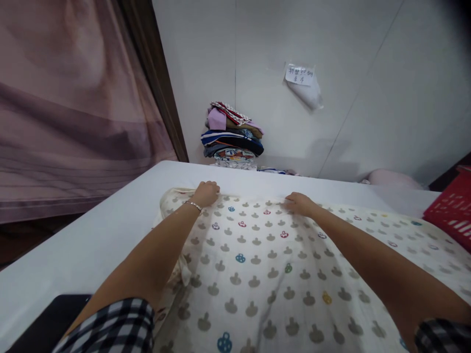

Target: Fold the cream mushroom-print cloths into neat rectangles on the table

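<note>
A cream cloth [257, 250] printed with grey and coloured mushrooms lies spread over the white table, running off toward the right. At its far edge, left of centre, my left hand [206, 193] has its fingers curled down over the fabric and closed on it. Further right along that same edge, my right hand [300, 203] pinches the cloth between thumb and fingers. Between the two hands the edge runs nearly straight. Some fabric is bunched and folded under at the left side, below my left forearm.
Folded clothes [233, 135] are stacked behind the white table [121, 215], against the wall. A red basket [452, 206] stands at the right edge. A dark flat object [55, 321] lies at the lower left. A pink curtain [81, 108] hangs on the left. A paper note [300, 76] is taped to the wall.
</note>
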Motion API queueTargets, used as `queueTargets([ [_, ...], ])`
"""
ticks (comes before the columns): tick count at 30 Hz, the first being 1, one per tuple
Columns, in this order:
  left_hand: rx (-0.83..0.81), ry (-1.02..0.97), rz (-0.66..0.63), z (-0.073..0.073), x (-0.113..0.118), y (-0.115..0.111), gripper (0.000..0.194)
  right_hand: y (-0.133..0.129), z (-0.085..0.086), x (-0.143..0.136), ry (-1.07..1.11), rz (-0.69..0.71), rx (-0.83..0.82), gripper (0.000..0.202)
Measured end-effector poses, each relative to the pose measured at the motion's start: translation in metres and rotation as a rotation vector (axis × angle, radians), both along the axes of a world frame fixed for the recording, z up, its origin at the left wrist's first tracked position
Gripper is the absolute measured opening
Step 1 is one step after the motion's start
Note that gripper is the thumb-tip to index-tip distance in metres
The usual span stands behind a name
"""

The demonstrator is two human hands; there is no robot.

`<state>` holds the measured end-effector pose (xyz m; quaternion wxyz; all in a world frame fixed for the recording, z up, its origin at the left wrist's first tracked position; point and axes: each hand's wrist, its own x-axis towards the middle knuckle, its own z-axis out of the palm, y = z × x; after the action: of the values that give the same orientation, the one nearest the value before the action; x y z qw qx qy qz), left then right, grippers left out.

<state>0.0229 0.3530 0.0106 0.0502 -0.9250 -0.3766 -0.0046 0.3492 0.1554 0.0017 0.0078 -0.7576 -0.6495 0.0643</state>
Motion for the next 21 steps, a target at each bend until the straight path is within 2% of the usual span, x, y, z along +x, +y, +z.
queueTargets([
  [3, -0.037, 0.005, 0.009, 0.008, -0.006, -0.008, 0.028, -0.006, 0.002, 0.001, 0.117, 0.002, 0.007, 0.044],
  [7, -0.112, -0.002, 0.054, 0.015, -0.012, -0.019, 0.038, -0.008, 0.001, 0.004, 0.104, 0.038, 0.015, 0.041],
  [14, -0.198, -0.215, -0.005, 0.014, -0.021, -0.023, 0.037, -0.010, 0.004, 0.004, 0.051, 0.031, 0.033, 0.036],
  [21, -0.075, -0.229, -0.131, 0.013, -0.022, -0.012, 0.030, -0.007, 0.012, 0.006, 0.103, -0.015, 0.106, 0.025],
])
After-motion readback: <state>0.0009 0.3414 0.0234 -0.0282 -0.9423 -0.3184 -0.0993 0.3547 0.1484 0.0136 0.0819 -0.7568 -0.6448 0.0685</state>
